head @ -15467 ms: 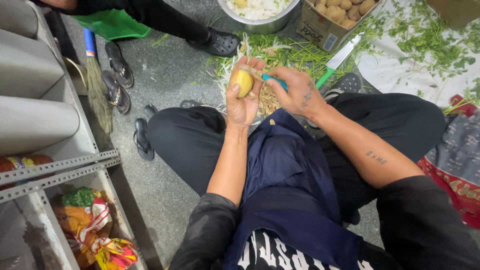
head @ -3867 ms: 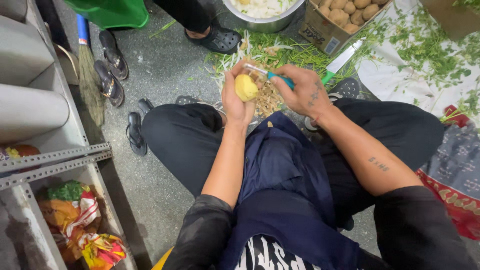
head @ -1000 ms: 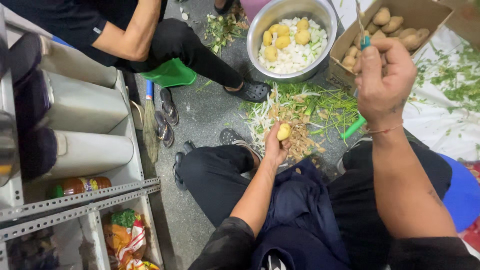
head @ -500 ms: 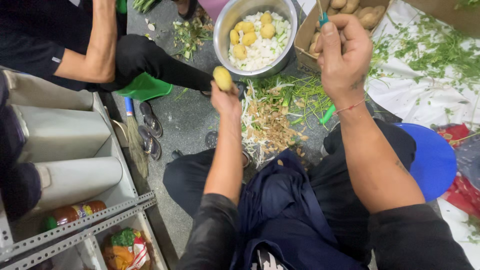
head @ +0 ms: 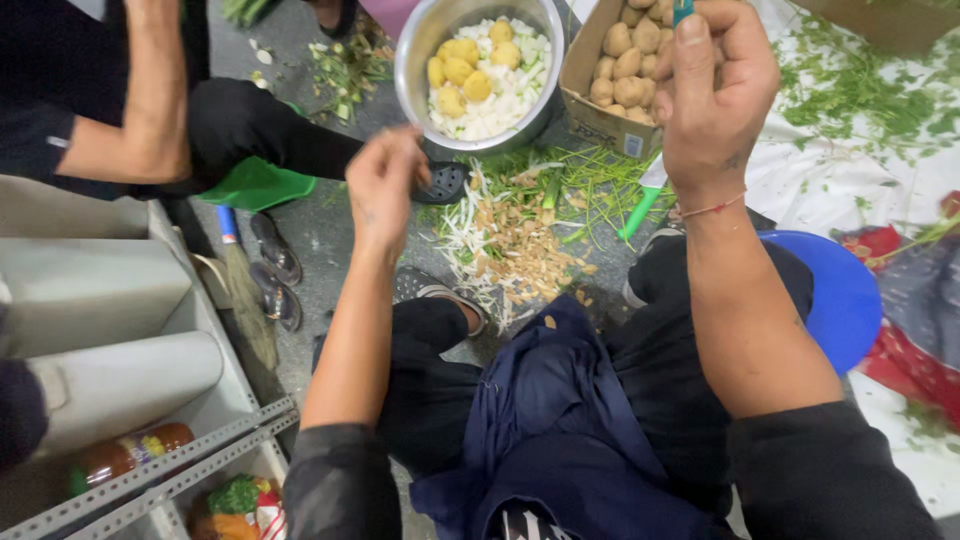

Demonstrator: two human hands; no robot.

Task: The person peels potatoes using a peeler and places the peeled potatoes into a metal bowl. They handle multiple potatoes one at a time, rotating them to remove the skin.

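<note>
Sitting top right, brown box (head: 598, 112) of potatoes; right hand (head: 712, 90) fingers gripping teal peeler (head: 682, 10), left hand (head: 385, 180) fingers loosely curled, empty.

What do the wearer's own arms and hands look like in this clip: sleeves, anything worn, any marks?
Both forearms are bare, with dark sleeves pushed up near the elbows. The left hand wears nothing. The right hand has a thin red thread bracelet at the wrist and a small dark mark beside the thumb base. No gloves.
</note>
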